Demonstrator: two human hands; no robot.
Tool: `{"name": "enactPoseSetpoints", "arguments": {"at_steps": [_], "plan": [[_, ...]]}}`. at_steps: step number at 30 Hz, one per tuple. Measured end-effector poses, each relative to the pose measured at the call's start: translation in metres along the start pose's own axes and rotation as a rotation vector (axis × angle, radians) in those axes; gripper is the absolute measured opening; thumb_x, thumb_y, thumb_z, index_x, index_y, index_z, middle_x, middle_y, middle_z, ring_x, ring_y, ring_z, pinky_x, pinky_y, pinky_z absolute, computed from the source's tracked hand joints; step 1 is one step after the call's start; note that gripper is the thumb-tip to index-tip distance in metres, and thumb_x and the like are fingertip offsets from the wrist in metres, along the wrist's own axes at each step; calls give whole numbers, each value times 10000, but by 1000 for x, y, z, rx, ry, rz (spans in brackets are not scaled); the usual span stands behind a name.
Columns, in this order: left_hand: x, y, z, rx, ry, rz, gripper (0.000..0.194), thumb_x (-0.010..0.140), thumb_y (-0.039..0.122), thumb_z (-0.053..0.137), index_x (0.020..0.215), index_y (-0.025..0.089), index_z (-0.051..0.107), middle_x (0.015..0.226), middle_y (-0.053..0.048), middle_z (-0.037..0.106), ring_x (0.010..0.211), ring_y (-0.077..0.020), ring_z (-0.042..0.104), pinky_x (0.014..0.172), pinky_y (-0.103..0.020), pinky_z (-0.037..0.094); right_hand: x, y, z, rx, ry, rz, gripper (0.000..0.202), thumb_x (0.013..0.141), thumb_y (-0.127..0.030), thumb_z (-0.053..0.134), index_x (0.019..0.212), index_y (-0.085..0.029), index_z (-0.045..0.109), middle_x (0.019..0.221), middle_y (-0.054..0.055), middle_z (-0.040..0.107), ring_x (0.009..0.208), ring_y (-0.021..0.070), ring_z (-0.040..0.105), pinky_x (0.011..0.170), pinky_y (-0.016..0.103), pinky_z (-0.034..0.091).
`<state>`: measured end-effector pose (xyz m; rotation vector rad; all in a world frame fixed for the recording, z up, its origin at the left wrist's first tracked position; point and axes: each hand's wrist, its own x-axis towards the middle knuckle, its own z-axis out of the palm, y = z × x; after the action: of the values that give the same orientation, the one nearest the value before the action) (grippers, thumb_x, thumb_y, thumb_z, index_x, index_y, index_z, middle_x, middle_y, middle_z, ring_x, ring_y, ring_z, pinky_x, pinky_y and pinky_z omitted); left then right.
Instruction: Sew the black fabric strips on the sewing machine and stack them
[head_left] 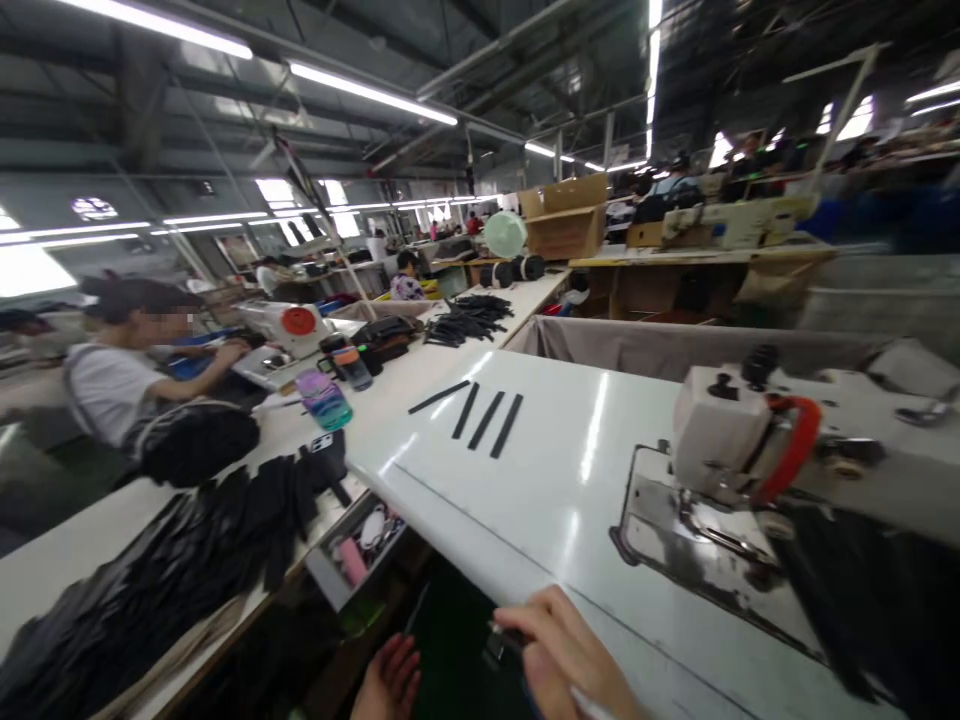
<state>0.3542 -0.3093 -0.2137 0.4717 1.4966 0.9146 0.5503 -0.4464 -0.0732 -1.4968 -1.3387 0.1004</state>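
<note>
Nearest the camera, the right hand (574, 650) has thumb and fingers clamped on a small dark object (496, 654) at the near edge of the white worktable (480, 490), while the left hand (390, 680) is just off that edge, fingers loosely bent, its grip impossible to tell. Left of the worktable, an open drawer (324, 582) holds a pink item (351, 562) among white ones. Beyond the worktable are a grey cloth-lined bin (600, 345) and, farther back, an open cardboard box (566, 230), their contents hidden.
</note>
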Motion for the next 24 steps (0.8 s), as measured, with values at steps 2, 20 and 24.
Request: {"name": "enactPoseSetpoints", "arguments": {"at_steps": [2, 20, 24], "plan": [[14, 18, -18, -150, 38, -9, 242, 926, 203, 385, 999, 143, 608, 894, -97, 696, 730, -177, 687, 745, -313, 516, 11, -8, 46, -53, -183, -128, 211, 973, -252, 402, 930, -201, 602, 882, 53, 587, 694, 139, 619, 611, 214, 521], [25, 117, -7, -148, -91, 206, 389, 992, 277, 308, 1245, 191, 591, 1012, -68, 677, 896, -216, 676, 810, -357, 562, 97, 1, 242, -722, -568, -479, 227, 893, -253, 649, 1088, -137, 648, 1095, 116, 666, 976, 255, 630, 758, 411, 537], [2, 120, 0, 156, -140, 477, 289, 975, 350, 520, 1216, 208, 589, 1125, -72, 649, 996, -245, 646, 825, -421, 566, 81, 0, 216, -712, -501, -514, 368, 926, -307, 556, 1187, -56, 621, 1299, 208, 597, 1026, 274, 607, 794, 409, 527]]}}
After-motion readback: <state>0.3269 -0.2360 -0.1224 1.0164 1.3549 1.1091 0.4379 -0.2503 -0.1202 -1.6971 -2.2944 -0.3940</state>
